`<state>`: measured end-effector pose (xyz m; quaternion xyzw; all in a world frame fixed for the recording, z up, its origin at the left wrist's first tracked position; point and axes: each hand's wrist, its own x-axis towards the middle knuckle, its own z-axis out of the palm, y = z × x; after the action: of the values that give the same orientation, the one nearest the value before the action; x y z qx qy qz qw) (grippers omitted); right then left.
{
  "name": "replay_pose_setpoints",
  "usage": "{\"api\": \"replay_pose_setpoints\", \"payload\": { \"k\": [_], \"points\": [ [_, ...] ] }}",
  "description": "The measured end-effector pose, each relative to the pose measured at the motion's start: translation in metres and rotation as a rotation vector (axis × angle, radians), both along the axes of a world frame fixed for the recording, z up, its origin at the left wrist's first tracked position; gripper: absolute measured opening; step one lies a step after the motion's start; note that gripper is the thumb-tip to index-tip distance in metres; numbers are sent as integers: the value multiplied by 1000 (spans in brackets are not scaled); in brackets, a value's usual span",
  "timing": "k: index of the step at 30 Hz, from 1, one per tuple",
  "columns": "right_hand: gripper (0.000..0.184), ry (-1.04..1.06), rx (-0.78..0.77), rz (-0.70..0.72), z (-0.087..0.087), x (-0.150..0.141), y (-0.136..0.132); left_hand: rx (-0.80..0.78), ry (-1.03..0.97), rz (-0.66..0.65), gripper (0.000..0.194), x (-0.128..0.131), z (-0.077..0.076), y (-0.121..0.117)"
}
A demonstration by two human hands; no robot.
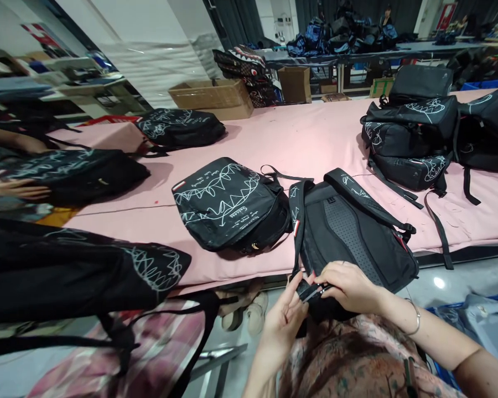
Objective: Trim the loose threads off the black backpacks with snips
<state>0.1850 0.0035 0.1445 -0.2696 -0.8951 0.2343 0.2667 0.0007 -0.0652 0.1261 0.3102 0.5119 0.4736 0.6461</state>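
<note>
A black backpack (pixel 336 232) lies back panel up at the near table edge, its padded shoulder straps spread over it. My left hand (pixel 288 309) is closed on the lower end of one shoulder strap (pixel 297 232), beside the bag's near corner. My right hand (pixel 346 284), wearing a ring and a bracelet, is shut around small metal thread snips (pixel 312 293). Their blades point left and reach the strap end between my hands. The exact cutting spot is partly hidden by fingers. Left of this bag, another black backpack (pixel 232 204) with white scribble print lies front up.
Several printed backpacks (pixel 410 132) are stacked on the pink-covered table (pixel 299 127) at right. Co-workers' hands (pixel 20 190) rest on a bag at left, and a large bag (pixel 87 271) juts in nearby. Cardboard boxes (pixel 211 97) stand at the far edge.
</note>
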Motion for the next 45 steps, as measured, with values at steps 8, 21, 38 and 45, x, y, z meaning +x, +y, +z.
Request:
{"api": "replay_pose_setpoints", "payload": {
  "k": [8, 21, 38, 45],
  "points": [
    [15, 222, -82, -139, -2, -2, 2, 18, -70, 8, 71, 0, 21, -1],
    [20, 187, 165, -287, -7, -3, -1, -190, -34, -84, 41, 16, 44, 6],
    [23, 71, 43, -179, -7, 2, 0, -156, 21, -88, 35, 22, 48, 7],
    [21, 48, 45, -178, -5, 3, 0, -115, 130, -63, 35, 28, 43, 5]
  ]
}}
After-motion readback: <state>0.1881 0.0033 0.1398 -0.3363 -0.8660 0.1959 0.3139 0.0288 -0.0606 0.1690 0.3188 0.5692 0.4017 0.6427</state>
